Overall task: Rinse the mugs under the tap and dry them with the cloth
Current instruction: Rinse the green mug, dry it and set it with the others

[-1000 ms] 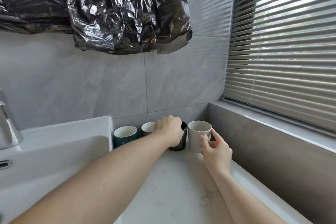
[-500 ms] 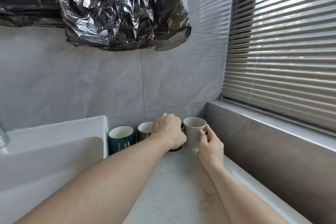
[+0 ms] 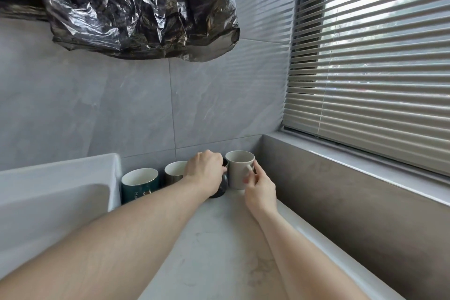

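Right hand [image 3: 259,187] pinches the handle of the cream mug [image 3: 239,169], at 12 o'clock from that hand; left hand [image 3: 205,174] curls over the black mug [image 3: 220,189] just beneath it. Both mugs look barely off the bench [image 3: 207,246]. With 2 more mugs waiting at 9 o'clock beside the sink [image 3: 73,173], rinsing and drying seem not yet begun. No tap or cloth shows.

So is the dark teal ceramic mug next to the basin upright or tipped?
Upright: the dark teal ceramic mug stands on the counter, its round mouth facing up, white inside showing.
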{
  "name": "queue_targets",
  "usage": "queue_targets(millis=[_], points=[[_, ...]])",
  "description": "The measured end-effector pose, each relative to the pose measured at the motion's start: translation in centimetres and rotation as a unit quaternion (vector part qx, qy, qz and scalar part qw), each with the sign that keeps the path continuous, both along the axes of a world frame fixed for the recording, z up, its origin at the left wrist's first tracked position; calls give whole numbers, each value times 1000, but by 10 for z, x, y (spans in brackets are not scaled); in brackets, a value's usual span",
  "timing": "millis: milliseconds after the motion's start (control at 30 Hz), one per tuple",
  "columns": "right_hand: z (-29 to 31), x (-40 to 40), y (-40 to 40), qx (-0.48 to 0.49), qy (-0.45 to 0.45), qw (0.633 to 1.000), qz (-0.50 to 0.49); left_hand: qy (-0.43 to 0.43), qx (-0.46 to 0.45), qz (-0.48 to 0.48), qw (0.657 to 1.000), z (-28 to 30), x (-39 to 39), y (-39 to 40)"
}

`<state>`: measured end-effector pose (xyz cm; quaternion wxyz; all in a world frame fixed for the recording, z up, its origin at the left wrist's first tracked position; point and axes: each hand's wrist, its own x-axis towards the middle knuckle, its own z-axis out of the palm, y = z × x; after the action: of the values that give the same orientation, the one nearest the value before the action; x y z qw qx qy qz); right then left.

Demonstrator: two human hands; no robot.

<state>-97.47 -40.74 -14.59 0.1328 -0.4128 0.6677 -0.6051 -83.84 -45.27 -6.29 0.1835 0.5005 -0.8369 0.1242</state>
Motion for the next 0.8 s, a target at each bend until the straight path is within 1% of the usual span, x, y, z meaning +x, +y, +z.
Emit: queue_targets(millis=[167, 333, 500, 600, 800], points=[[0, -3, -5, 3, 34, 999, -1, 0, 0, 17, 1000, -1, 1, -5], [0, -7, -13, 36, 58, 998, 12, -26, -17, 21, 999, -3, -1, -9], [-2, -9, -21, 52, 72, 996, -10, -51, -31, 28, 998, -3, -1, -12], [-3, -7, -21, 44, 45, 998, -13, -72, -48, 28, 996, -3, -1, -13], [-1, -5, -6, 27, -5, 1000, -12, -76, -40, 21, 996, 0, 0, -12]])
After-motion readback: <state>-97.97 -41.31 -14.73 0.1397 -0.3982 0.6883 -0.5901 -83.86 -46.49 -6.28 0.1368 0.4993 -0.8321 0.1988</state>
